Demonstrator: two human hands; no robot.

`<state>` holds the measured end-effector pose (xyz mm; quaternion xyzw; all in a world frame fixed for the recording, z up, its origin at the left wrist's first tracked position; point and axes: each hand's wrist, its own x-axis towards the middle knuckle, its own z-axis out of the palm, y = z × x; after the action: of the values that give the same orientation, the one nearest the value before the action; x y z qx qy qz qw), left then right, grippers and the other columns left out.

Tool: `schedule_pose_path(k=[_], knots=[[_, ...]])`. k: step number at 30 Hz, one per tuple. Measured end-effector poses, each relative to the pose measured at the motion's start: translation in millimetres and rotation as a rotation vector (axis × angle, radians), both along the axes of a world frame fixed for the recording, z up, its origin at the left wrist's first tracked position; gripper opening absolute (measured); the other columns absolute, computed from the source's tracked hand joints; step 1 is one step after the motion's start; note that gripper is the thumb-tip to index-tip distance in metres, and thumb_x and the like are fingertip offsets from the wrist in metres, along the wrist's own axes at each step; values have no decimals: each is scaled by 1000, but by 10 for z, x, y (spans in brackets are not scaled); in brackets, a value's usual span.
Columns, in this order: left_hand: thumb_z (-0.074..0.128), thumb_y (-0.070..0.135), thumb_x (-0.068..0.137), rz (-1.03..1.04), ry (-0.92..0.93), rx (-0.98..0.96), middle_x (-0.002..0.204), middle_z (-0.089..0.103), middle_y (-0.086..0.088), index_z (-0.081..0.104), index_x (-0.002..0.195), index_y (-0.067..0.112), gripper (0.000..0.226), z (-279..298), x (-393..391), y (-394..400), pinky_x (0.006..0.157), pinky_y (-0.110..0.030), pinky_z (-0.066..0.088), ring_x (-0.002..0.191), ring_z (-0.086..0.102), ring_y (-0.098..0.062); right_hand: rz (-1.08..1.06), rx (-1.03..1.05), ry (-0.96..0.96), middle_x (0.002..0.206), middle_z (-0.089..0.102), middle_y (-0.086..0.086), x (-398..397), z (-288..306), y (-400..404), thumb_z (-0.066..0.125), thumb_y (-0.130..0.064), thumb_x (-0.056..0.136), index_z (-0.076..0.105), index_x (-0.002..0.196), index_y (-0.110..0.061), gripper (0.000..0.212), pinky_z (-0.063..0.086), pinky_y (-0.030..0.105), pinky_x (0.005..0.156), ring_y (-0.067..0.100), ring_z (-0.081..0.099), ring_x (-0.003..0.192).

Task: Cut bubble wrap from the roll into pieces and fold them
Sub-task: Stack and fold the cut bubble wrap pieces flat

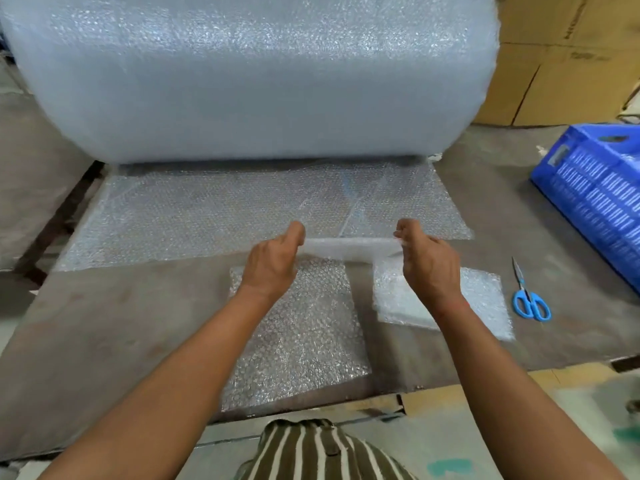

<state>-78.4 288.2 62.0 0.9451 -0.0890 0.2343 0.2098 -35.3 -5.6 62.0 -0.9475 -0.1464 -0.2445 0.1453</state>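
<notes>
Bubble wrap in a big roll (249,74) fills the far edge of the grey work surface (104,323), its loose sheet (207,216) spread flat toward the person. A cut piece (304,334) lies near the front edge, its far end lifted. The left hand (273,261) and right hand (426,261) each pinch a corner of that raised end, fingers curled tight on it. A folded piece (485,296) lies just right. Blue-handled scissors (528,296) rest further right, beside a blue crate (595,195)
</notes>
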Motion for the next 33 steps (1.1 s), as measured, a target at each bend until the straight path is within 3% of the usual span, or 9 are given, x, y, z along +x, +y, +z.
schedule_pose_path(k=[4,7,13,16,18,20,23,27,33], knots=[[74,-14,87,-109,12,43,86,75,-20,54,139,19,64,138,356,-529,54,-45,57,59,67,-36,5,-87,-247,106,83,9,95,109,-648,70,21,70,79,126,-13,67,58,37,65,36,78,76],[72,-26,76,-194,-89,102,119,76,-27,66,139,3,70,122,603,-910,70,-61,66,98,77,-47,-18,-89,-361,126,79,6,104,163,-1125,60,18,77,79,126,-12,60,55,40,82,29,79,107],[66,-39,61,-330,-213,221,129,72,-30,70,132,-7,78,-249,587,-1522,109,-61,44,118,71,-48,-160,-133,-305,136,75,2,-254,-291,-1767,55,14,87,75,135,-17,61,48,45,101,24,72,125],[56,-37,67,-364,67,215,148,62,-26,59,147,-4,87,-580,431,-1629,123,-54,36,140,59,-43,-138,-146,-16,140,73,3,-484,-733,-1896,40,2,83,74,137,-17,66,50,47,102,25,69,129],[48,-22,89,-362,429,285,170,39,-14,39,164,9,81,-676,309,-1708,132,-36,21,160,33,-28,-108,-143,226,145,69,7,-573,-948,-1926,37,-5,78,71,140,-15,72,52,51,104,29,67,134],[53,1,98,-353,568,410,172,36,-10,36,165,13,70,-717,246,-1788,132,-34,19,162,28,-24,-85,-121,394,154,62,9,-639,-1069,-1948,39,-9,78,65,147,-13,74,48,50,112,31,59,143],[50,37,89,-315,547,556,171,36,-9,30,166,10,84,-705,179,-1870,132,-47,20,162,24,-27,-45,-77,472,169,43,7,-720,-1054,-1991,37,-35,85,52,160,-15,79,34,48,126,26,39,158],[18,60,95,-320,464,542,181,-2,-8,-8,171,8,96,-764,145,-2043,135,-52,-2,167,-10,-26,-51,-98,365,177,24,5,-670,-930,-1857,36,-54,102,33,169,-17,77,20,50,133,24,20,165],[-10,83,84,-349,617,527,177,-26,-8,-22,168,13,110,-1013,200,-2206,133,-47,-11,161,-30,-24,-116,-204,589,181,-10,3,-517,-1081,-1609,-11,-82,93,-8,172,-23,99,-15,36,129,17,-16,165]])
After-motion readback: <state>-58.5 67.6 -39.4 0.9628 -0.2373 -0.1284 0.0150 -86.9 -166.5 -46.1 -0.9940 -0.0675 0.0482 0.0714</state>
